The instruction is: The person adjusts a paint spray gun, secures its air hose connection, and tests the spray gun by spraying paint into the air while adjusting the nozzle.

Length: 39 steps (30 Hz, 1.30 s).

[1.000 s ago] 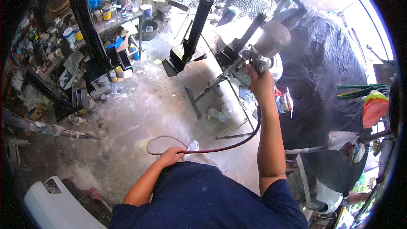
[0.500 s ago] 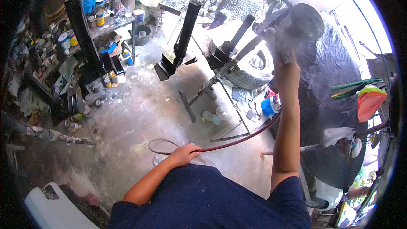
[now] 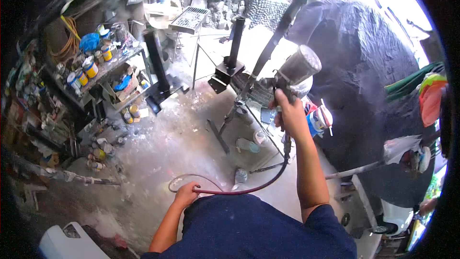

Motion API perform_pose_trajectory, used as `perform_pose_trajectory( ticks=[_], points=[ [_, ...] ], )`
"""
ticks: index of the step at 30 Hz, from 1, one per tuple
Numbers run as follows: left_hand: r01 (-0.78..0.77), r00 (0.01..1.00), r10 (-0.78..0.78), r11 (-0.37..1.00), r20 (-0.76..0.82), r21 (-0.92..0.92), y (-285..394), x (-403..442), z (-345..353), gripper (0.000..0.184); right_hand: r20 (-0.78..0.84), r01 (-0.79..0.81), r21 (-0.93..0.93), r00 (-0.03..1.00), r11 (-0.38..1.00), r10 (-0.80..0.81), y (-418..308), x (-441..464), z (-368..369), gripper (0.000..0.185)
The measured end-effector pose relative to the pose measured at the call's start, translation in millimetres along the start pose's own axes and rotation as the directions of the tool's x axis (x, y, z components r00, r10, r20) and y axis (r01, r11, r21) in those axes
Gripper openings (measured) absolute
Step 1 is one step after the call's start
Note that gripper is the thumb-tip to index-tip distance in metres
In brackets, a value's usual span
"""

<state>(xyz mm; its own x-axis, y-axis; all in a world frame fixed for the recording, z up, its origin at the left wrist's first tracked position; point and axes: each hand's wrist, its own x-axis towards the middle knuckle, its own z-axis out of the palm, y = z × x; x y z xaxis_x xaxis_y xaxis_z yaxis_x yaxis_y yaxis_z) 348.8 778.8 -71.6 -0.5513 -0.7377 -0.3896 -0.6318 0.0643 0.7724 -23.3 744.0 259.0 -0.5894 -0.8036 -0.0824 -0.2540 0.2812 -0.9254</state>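
Note:
Raised ahead at right of centre, my right hand (image 3: pixel 290 114) is wrapped round the handle of a spray gun (image 3: pixel 283 85) with a grey cup (image 3: pixel 300 64) on top. A dark red hose (image 3: pixel 249 191) runs from the gun's handle down and across my body. Low in front of me, my left hand (image 3: pixel 186 194) is closed on that hose. Black metal posts with brackets hang beyond, one (image 3: pixel 235 50) left of the gun and another (image 3: pixel 157 69) farther left.
Paint cans (image 3: pixel 90 67) crowd a bench at the left. Black sheeting (image 3: pixel 359 76) covers a large shape at the right. A blue-and-white bucket (image 3: pixel 318 119) stands beside my right forearm. A frosty-looking clear cup (image 3: pixel 248 145) is on the floor. A pale panel (image 3: pixel 67 244) lies lower left.
The spray gun and my right hand have moved left and lower since half a second ago. My left hand has shifted slightly left, still on the hose. The camera view has turned, and the hanging posts appear swung.

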Motion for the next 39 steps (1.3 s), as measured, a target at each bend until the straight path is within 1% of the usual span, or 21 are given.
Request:
perform_pose_trajectory(
  ticks=[1, 2, 4, 6, 7, 8, 10, 12, 14, 15, 16, 17, 20, 23, 26, 29, 31, 34, 35, 37, 39],
  points=[
    [0.027, 0.999, -0.027, 1.000, -0.032, -0.011, 2, 4, 7, 0.026, -0.024, 0.040, 0.090, 0.999, 0.995, -0.038, -4, 9, -7, 0.049],
    [0.055, 0.996, -0.056, 0.998, -0.063, -0.022, 4, 8, 15, 0.025, 0.050, 0.005, 0.083, 0.999, 0.997, -0.009, -5, 22, -22, 0.048],
    [0.048, 0.989, -0.049, 0.999, -0.141, -0.005, 4, 24, 43, 0.024, -0.015, 0.093, 0.231, 0.996, 0.969, -0.092, 2, 51, -33, 0.046],
    [0.059, 0.976, -0.060, 0.998, -0.209, -0.009, 17, 35, 67, 0.023, 0.092, 0.059, 0.269, 0.992, 0.961, -0.086, 9, 80, -53, 0.044],
    [0.001, 0.960, -0.015, 0.999, -0.280, -0.049, 33, 36, 78, 0.022, 0.133, 0.016, 0.258, 0.990, 0.966, -0.051, 15, 92, -60, 0.044],
    [0.094, 0.963, -0.111, 0.992, -0.245, -0.079, 41, 41, 88, 0.022, 0.146, 0.015, 0.268, 0.988, 0.963, -0.056, 26, 107, -64, 0.044],
    [0.149, 0.955, -0.153, 0.988, -0.253, -0.036, 54, 45, 102, 0.020, 0.201, -0.004, 0.286, 0.978, 0.958, -0.056, 43, 126, -74, 0.043],
    [0.253, 0.930, -0.242, 0.967, -0.276, 0.004, 76, 37, 111, 0.019, 0.268, -0.082, 0.308, 0.963, 0.948, -0.004, 65, 145, -81, 0.038],
    [0.244, 0.913, -0.219, 0.969, -0.343, 0.032, 71, 25, 123, 0.017, 0.323, -0.164, 0.383, 0.946, 0.909, 0.035, 86, 157, -85, 0.037],
    [0.226, 0.907, -0.191, 0.973, -0.374, 0.052, 82, 19, 125, 0.017, 0.352, -0.207, 0.439, 0.935, 0.874, 0.045, 92, 159, -89, 0.038],
    [0.208, 0.900, -0.162, 0.975, -0.404, 0.073, 91, 16, 125, 0.018, 0.378, -0.216, 0.469, 0.925, 0.856, 0.026, 103, 166, -89, 0.039],
    [0.303, 0.895, -0.265, 0.951, -0.358, 0.055, 99, 7, 124, 0.016, 0.381, -0.234, 0.477, 0.924, 0.847, 0.041, 116, 173, -85, 0.040],
    [0.330, 0.876, -0.359, 0.933, -0.321, -0.142, 76, -9, 129, 0.014, 0.400, -0.285, 0.502, 0.914, 0.816, 0.072, 137, 188, -76, 0.043],
    [0.426, 0.843, -0.444, 0.896, -0.303, -0.126, 102, -14, 125, 0.011, 0.418, -0.314, 0.518, 0.905, 0.796, 0.085, 148, 203, -72, 0.045],
    [0.379, 0.864, -0.391, 0.920, -0.318, -0.104, 131, -12, 128, 0.010, 0.424, -0.307, 0.508, 0.903, 0.805, 0.077, 154, 219, -66, 0.049],
    [0.400, 0.845, -0.423, 0.906, -0.328, -0.137, 142, -8, 136, 0.012, 0.426, -0.286, 0.475, 0.902, 0.832, 0.066, 156, 232, -60, 0.051],
    [0.432, 0.840, -0.434, 0.898, -0.326, -0.084, 158, -3, 139, 0.014, 0.448, -0.275, 0.455, 0.893, 0.847, 0.049, 149, 238, -62, 0.053],
    [0.459, 0.832, -0.434, 0.888, -0.347, -0.010, 165, 7, 145, 0.017, 0.500, -0.216, 0.457, 0.865, 0.863, -0.049, 136, 239, -71, 0.053],
    [0.466, 0.829, -0.431, 0.885, -0.357, 0.014, 166, 10, 147, 0.019, 0.515, -0.205, 0.475, 0.854, 0.856, -0.081, 131, 238, -76, 0.049],
    [0.452, 0.837, -0.445, 0.890, -0.317, -0.054, 180, 22, 150, 0.019, 0.542, -0.186, 0.510, 0.827, 0.840, -0.146, 118, 235, -89, 0.043],
    [0.437, 0.846, -0.443, 0.895, -0.297, -0.088, 180, 26, 150, 0.020, 0.579, -0.198, 0.517, 0.798, 0.832, -0.170, 99, 228, -108, 0.043]
  ],
)
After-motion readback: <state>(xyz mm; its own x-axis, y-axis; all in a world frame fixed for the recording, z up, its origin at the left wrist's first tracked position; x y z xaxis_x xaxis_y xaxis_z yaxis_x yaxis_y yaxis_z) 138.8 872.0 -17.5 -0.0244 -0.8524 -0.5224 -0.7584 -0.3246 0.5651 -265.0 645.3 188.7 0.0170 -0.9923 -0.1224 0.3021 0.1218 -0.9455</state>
